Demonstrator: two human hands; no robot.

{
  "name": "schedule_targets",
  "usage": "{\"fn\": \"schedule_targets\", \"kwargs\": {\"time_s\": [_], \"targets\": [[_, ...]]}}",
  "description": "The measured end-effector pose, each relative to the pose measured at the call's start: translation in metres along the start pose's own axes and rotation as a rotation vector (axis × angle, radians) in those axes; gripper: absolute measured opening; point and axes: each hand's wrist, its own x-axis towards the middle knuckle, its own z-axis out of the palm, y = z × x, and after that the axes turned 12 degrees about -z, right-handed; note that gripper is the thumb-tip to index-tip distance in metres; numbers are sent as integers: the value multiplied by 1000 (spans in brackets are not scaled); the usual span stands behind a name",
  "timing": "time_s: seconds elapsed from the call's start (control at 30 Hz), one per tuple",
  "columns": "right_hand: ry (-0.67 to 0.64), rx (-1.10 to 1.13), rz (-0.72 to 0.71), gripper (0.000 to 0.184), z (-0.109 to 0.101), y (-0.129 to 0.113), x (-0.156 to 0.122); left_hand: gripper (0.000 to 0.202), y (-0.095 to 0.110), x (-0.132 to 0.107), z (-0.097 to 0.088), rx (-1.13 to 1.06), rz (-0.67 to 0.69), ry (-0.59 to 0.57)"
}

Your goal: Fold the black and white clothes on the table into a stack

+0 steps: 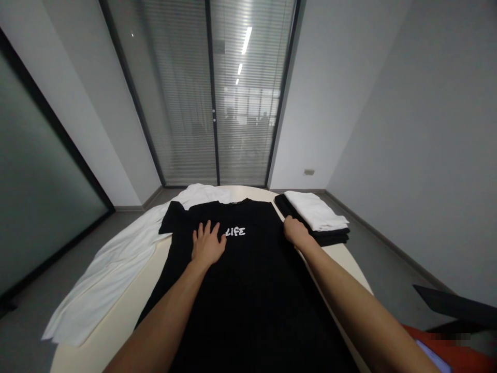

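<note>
A black T-shirt (248,280) with white lettering on its chest lies spread over the table, its collar at the far end. My left hand (207,244) rests flat on the chest, fingers spread, just left of the lettering. At the shirt's right edge, near the sleeve, my right hand (296,231) is closed on the cloth. The left sleeve sticks out flat, while the right sleeve is not seen spread out.
White clothing (124,254) lies loosely along the left side of the pale table (351,264). Beyond my right hand stands a stack of folded black garments (330,237) with a folded white garment (314,210) on top. A glass partition (244,129) rises behind.
</note>
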Motion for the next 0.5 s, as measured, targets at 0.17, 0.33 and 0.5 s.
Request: {"fn": "schedule_targets", "kwargs": {"time_s": [0.17, 0.33, 0.5], "targets": [[-5, 19, -28, 37, 2, 5, 4, 57, 1, -1, -1, 3, 1, 7], [-24, 61, -91, 35, 1, 11, 11, 58, 1, -1, 0, -4, -7, 3], [64, 78, -117, 34, -4, 14, 15, 58, 0, 0, 1, 0, -2, 1]]}}
